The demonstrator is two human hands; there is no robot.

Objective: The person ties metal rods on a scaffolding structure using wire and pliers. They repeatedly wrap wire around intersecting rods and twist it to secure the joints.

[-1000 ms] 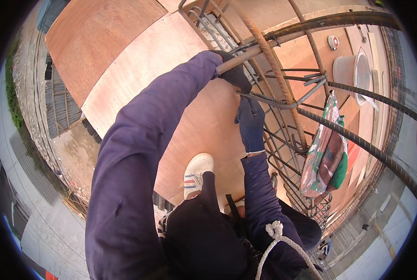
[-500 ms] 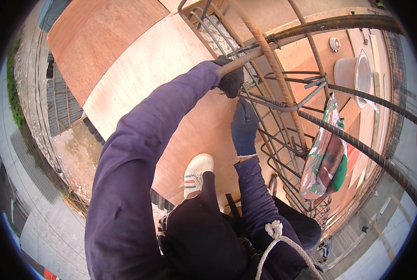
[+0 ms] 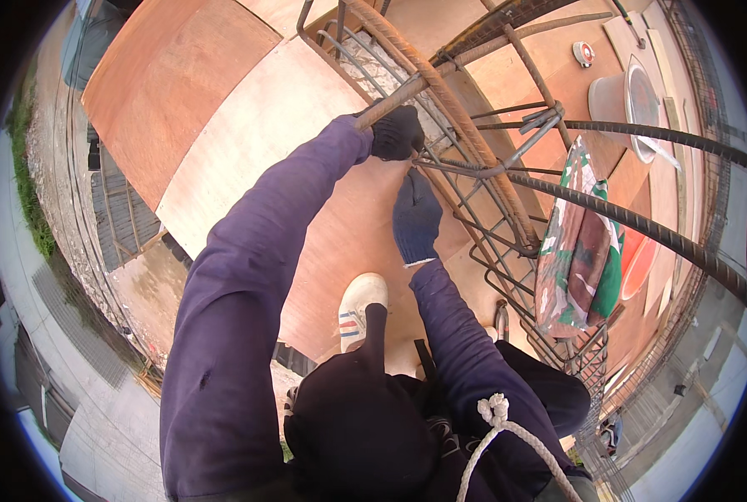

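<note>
My left hand (image 3: 397, 134), in a black glove, is closed beside the left side of a rebar cage (image 3: 465, 127). A rusty bar crosses above its wrist. Just below it is my right hand (image 3: 417, 213) in a dark blue knitted glove, its fingers pressed together and pointing up at the bent end of a steel stirrup (image 3: 461, 170). The two hands nearly meet at this bar end. Whatever the fingers pinch is hidden or too small to make out.
Plywood sheets (image 3: 256, 125) lie under the cage. Long ribbed bars (image 3: 633, 222) stick out to the right, above a camouflage-patterned bag (image 3: 570, 259). Beyond are a translucent bucket (image 3: 609, 99) and a tape measure (image 3: 583, 54). My white shoe (image 3: 362, 303) stands below; a knotted rope (image 3: 511, 428) hangs near my right arm.
The view has shifted, so the cage, bag and bucket sit further left and higher. Both hands stay close together at the cage's left side, still closed.
</note>
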